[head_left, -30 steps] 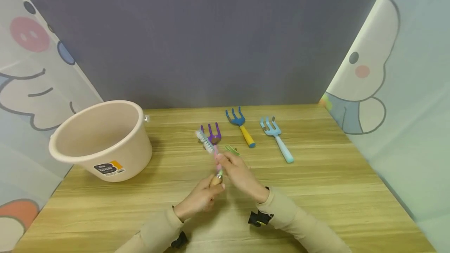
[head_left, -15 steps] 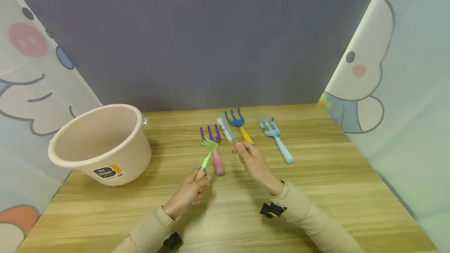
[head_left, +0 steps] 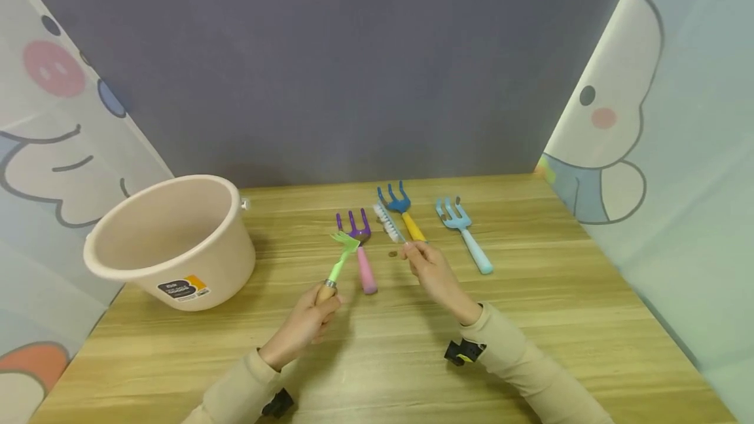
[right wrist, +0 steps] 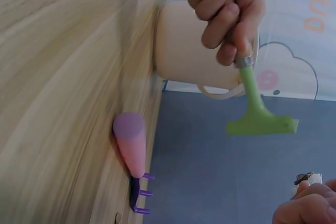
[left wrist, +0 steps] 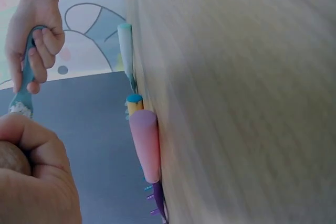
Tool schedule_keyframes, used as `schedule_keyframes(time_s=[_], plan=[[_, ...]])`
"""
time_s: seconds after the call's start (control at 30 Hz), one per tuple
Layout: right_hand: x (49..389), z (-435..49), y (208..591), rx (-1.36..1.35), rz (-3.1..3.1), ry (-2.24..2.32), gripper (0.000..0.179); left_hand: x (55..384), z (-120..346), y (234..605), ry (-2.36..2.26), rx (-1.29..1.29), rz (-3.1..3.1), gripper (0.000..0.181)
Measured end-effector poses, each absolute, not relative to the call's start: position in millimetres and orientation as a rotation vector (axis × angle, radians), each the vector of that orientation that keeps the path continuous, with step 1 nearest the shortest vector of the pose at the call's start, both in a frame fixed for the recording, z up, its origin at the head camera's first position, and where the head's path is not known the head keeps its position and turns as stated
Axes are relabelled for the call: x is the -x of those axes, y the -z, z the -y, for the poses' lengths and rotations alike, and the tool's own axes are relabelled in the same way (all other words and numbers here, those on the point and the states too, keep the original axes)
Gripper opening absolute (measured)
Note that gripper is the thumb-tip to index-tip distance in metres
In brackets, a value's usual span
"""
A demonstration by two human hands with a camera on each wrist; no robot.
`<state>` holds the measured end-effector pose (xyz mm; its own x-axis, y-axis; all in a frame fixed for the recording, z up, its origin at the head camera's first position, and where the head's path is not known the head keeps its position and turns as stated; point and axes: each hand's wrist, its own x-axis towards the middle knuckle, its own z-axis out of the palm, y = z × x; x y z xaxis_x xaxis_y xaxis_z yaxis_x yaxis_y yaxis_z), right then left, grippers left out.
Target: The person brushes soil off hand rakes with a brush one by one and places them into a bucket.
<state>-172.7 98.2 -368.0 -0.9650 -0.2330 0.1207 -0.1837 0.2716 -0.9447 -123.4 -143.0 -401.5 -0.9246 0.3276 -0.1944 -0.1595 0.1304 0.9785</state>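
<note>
In the head view my left hand [head_left: 303, 322] grips the wooden handle of a small green hand rake [head_left: 343, 257], its head raised and overlapping the purple tines of a pink-handled hand fork [head_left: 366, 271] that lies on the table. My right hand [head_left: 434, 277] holds a blue brush [head_left: 387, 222] with white bristles by its handle, overlapping the blue fork with a yellow handle [head_left: 414, 226]. The right wrist view shows the green rake [right wrist: 254, 111] side-on, nothing touching its head. In the left wrist view my fingers curl round the brush's looped handle [left wrist: 29, 61].
A beige bucket [head_left: 232, 257] stands at the left of the wooden table [head_left: 377, 371]. To the right lies a light blue fork [head_left: 474, 250] with dark bits on its tines. A small brown bit [head_left: 393, 254] lies near the brush. A dark grey wall [head_left: 377, 70] rises behind.
My hands have drawn apart: the left moved left and nearer with the rake, the right moved right with the brush. The brush no longer overlaps the pink-handled fork.
</note>
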Motion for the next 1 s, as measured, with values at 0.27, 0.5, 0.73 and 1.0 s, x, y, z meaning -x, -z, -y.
schedule_keyframes(time_s=[0.27, 0.5, 0.73, 1.0], plan=[[174.3, -104.4, 371.4, 0.36, -2.472, 1.811, 0.031, 117.2, 150.1, 389.5, -1.855, -0.193, -2.153, 0.021], [172.3, -107.3, 366.3, 0.323, -2.457, 1.777, 0.03, 106.7, 166.1, 367.1, -1.924, -0.207, -2.328, 0.018], [175.0, -111.8, 373.9, 0.322, -2.408, 1.812, 0.031, 92.7, 192.9, 341.9, -1.832, -0.125, -2.743, 0.016], [175.9, -115.2, 378.1, 0.3, -2.381, 1.802, 0.03, 77.1, 233.1, 300.8, -1.223, -0.043, -3.399, 0.013]])
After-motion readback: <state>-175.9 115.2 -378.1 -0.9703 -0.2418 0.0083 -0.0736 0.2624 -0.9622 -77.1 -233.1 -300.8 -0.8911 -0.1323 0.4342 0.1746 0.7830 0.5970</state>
